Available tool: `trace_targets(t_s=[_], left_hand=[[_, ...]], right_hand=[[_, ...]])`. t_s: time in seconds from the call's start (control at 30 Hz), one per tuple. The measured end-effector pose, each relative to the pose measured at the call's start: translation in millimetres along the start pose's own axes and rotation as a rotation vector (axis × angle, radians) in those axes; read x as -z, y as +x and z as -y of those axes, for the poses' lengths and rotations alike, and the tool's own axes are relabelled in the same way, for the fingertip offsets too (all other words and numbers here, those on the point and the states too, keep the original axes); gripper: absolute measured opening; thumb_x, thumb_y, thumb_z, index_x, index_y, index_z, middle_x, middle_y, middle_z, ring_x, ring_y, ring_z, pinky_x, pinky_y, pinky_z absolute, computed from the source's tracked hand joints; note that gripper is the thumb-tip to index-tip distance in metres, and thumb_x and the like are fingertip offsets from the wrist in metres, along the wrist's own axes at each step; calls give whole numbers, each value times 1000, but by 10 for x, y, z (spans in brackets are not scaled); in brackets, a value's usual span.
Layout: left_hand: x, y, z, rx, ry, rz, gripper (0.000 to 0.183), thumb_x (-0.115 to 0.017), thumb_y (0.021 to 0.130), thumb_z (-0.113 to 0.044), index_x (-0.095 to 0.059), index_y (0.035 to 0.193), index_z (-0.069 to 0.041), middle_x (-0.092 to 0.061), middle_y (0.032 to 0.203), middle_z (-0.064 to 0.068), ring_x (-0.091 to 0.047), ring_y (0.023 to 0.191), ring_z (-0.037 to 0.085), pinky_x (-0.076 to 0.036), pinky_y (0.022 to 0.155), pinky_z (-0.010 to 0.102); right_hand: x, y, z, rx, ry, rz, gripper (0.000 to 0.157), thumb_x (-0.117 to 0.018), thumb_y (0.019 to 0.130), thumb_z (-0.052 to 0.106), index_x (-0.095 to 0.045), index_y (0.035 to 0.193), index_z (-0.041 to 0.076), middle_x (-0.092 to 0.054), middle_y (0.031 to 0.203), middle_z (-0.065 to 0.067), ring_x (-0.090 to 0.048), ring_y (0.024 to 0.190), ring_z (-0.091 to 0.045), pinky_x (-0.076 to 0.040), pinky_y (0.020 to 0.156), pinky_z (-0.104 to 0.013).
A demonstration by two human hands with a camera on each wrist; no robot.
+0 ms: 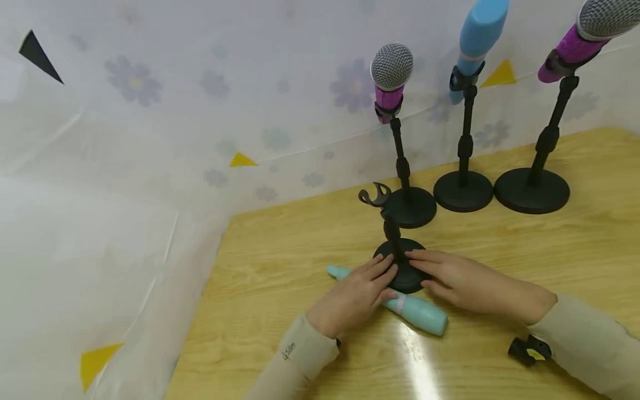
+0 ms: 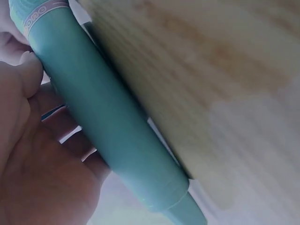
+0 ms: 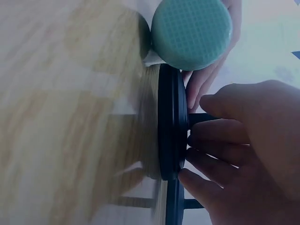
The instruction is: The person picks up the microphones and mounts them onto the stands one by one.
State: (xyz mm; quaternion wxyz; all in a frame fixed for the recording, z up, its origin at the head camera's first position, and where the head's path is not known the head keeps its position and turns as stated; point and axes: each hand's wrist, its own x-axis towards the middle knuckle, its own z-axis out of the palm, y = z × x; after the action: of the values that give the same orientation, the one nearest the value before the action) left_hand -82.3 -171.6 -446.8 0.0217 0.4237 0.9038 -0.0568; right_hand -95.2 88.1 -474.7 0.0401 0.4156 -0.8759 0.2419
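Note:
A black microphone stand (image 1: 393, 229) with an unfilled clip at its top stands upright on the table, its round base (image 3: 172, 122) flat on the wood. My left hand (image 1: 357, 294) reaches over a teal bottle-shaped piece (image 1: 420, 314) and rests its fingertips on the base's left side. That piece lies on its side in front of the stand; it has a pink band and a narrow far end, and its middle is hidden by the left hand. From the right, my right hand (image 1: 465, 279) touches the same base with extended fingers (image 3: 206, 161).
Behind, three more stands line the table's back: one holds a purple microphone (image 1: 390, 83), one a blue bottle-shaped piece (image 1: 480, 39), one another purple microphone (image 1: 575, 47). A flowered sheet (image 1: 280, 72) hangs behind the wooden table (image 1: 260, 266).

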Motion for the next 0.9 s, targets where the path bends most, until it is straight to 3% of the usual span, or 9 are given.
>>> trace_targets(t_s=[0.23,0.53,0.77,0.9], left_hand=[[64,158,-137,-64,-22,64,58,-27,109,-44,-34,157,-12,-30,165,8,-32,153,20,-32,123,27],[81,385,-241,-213,12,-28,54,-34,109,-41,-42,154,-12,-40,160,9,-41,148,20,-35,121,26],[95,321,-191,-287,-105,-66,40,-53,103,-38,-64,137,-20,-53,152,6,-47,144,20,-35,121,24],[95,276,-186,-301,-188,-123,32,-63,97,-38,-74,122,-21,-65,134,1,-60,127,12,-42,112,16]], right_hand=[[72,-231,-34,6,-130,-29,35,-73,91,13,-69,125,4,-62,137,-15,-67,117,-33,-60,88,-44],[198,-374,-39,-58,-204,-87,24,-77,85,12,-78,108,16,-68,113,-6,-70,99,-25,-62,75,-41],[213,-356,0,-78,-229,-59,19,-77,87,17,-80,106,21,-68,113,-6,-70,99,-25,-61,76,-42],[238,-371,11,-110,-220,-50,19,-77,87,18,-80,106,21,-68,113,-5,-70,100,-25,-61,75,-41]])
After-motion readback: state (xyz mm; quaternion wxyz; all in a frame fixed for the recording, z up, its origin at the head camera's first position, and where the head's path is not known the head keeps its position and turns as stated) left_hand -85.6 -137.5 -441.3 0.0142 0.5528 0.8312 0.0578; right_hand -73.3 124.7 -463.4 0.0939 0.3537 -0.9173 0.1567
